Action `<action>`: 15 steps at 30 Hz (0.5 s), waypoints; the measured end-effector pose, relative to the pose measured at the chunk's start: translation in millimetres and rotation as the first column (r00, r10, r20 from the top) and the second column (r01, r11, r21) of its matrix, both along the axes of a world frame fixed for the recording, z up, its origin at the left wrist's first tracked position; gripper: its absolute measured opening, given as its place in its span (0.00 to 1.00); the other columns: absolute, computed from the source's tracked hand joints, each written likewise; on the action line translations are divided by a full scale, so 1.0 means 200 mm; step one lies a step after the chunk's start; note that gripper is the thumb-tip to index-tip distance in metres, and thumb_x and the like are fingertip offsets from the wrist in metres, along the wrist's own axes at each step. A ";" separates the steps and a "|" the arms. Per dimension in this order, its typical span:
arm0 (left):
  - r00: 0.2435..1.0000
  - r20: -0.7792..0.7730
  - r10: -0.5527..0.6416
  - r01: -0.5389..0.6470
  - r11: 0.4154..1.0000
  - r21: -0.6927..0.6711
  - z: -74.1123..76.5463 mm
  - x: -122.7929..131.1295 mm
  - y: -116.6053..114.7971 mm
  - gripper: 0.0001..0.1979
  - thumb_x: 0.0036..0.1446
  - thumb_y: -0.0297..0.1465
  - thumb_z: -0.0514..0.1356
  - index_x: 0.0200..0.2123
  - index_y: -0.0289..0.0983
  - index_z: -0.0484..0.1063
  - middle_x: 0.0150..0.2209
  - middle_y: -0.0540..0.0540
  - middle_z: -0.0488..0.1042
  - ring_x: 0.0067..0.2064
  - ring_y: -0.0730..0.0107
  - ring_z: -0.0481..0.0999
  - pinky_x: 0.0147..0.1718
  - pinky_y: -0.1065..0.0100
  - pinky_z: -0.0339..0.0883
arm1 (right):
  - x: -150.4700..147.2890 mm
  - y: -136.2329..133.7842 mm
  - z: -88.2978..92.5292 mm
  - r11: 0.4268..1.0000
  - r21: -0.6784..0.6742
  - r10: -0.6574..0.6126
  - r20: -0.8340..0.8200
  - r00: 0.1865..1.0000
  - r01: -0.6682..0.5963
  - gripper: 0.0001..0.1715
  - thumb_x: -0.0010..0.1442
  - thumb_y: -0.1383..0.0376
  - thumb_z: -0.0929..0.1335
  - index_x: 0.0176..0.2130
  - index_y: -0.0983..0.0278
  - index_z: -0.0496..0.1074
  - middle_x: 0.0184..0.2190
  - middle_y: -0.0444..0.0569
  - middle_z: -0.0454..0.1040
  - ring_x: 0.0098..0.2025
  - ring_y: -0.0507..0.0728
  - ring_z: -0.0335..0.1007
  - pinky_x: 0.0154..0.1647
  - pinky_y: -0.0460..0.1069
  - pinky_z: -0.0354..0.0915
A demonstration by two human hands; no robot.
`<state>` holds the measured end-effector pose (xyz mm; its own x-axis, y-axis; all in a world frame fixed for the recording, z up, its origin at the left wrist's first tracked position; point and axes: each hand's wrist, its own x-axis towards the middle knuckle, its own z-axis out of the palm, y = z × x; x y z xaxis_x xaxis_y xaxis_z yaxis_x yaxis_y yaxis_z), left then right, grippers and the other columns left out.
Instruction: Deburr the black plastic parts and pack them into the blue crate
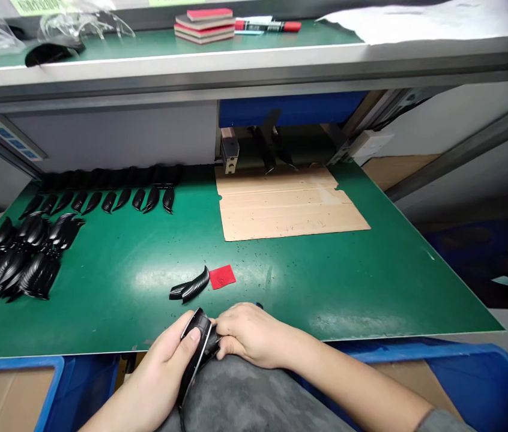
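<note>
At the front edge of the green mat (146, 240), my left hand (164, 360) grips a curved, glossy black plastic part (196, 342), thumb on top. My right hand (249, 333) is closed beside it, fingers pinched against the same part's right edge. Just beyond the hands, a second black curved part (191, 287) lies on the mat next to a small red square piece (222, 276). A grey cloth (245, 396) lies under my hands.
Many black curved parts are heaped at the left (24, 258), with a row (101, 201) behind them. A flat cardboard sheet (285, 204) lies at the back centre. Blue bins (461, 366) stand below the table. The upper shelf holds red-grey pads (204, 24) and markers (267, 25).
</note>
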<state>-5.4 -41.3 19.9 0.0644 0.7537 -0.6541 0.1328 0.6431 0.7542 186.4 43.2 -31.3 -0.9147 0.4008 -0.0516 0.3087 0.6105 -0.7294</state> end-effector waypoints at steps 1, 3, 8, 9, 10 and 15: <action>1.000 0.003 0.002 -0.002 1.000 0.001 0.01 0.00 0.00 0.29 0.57 0.49 0.54 0.58 0.41 0.64 0.58 0.42 0.65 0.49 0.54 0.68 0.38 0.63 0.68 | 0.02 0.01 0.00 0.992 -0.123 0.011 -0.046 0.999 -0.017 0.33 0.63 0.42 0.55 0.27 0.64 0.68 0.24 0.43 0.69 0.27 0.50 0.63 0.29 0.45 0.54; 1.000 0.009 0.012 -0.012 1.000 -0.003 0.02 0.01 0.00 0.29 0.57 0.49 0.53 0.57 0.41 0.65 0.58 0.42 0.66 0.48 0.56 0.68 0.39 0.64 0.67 | 0.06 0.04 -0.02 0.953 -0.303 -0.030 -0.086 0.996 0.002 0.40 0.60 0.37 0.50 0.27 0.64 0.67 0.22 0.42 0.66 0.25 0.49 0.61 0.27 0.44 0.56; 0.998 0.059 0.004 -0.002 1.000 -0.028 0.06 0.00 0.03 0.28 0.58 0.49 0.52 0.57 0.41 0.64 0.53 0.42 0.68 0.38 0.64 0.70 0.38 0.64 0.66 | 0.19 0.12 -0.13 0.917 -0.281 -0.283 0.037 0.958 0.282 0.39 0.60 0.37 0.51 0.29 0.65 0.68 0.21 0.43 0.64 0.22 0.50 0.59 0.24 0.45 0.56; 0.998 0.067 -0.008 0.010 0.999 -0.032 0.06 -0.01 0.04 0.28 0.59 0.49 0.52 0.57 0.42 0.63 0.52 0.43 0.69 0.37 0.65 0.69 0.38 0.64 0.66 | 0.20 0.12 -0.14 0.907 -0.230 -0.347 0.067 0.936 0.353 0.34 0.61 0.40 0.56 0.30 0.65 0.68 0.22 0.44 0.65 0.23 0.51 0.59 0.25 0.45 0.56; 0.998 0.066 -0.024 0.026 0.999 -0.025 0.06 -0.02 0.05 0.27 0.59 0.48 0.51 0.58 0.42 0.62 0.52 0.44 0.69 0.38 0.65 0.69 0.40 0.64 0.65 | 0.22 0.12 -0.15 0.890 -0.179 -0.410 0.094 0.907 0.420 0.29 0.61 0.44 0.60 0.29 0.65 0.69 0.22 0.45 0.65 0.24 0.51 0.59 0.25 0.46 0.55; 0.987 0.015 -0.158 0.156 0.982 0.104 0.01 -0.05 0.09 0.23 0.61 0.40 0.54 0.58 0.45 0.60 0.60 0.48 0.63 0.60 0.59 0.59 0.58 0.62 0.51 | 0.16 0.03 -0.03 0.847 0.061 -0.530 0.013 0.848 0.529 0.20 0.58 0.49 0.67 0.28 0.64 0.70 0.30 0.48 0.70 0.32 0.54 0.65 0.33 0.48 0.57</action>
<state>-14.5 -22.7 21.8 0.2012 0.7960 -0.5709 0.2079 0.5349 0.8189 219.4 49.4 -37.7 -0.5613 0.8267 -0.0387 0.6158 0.3859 -0.6869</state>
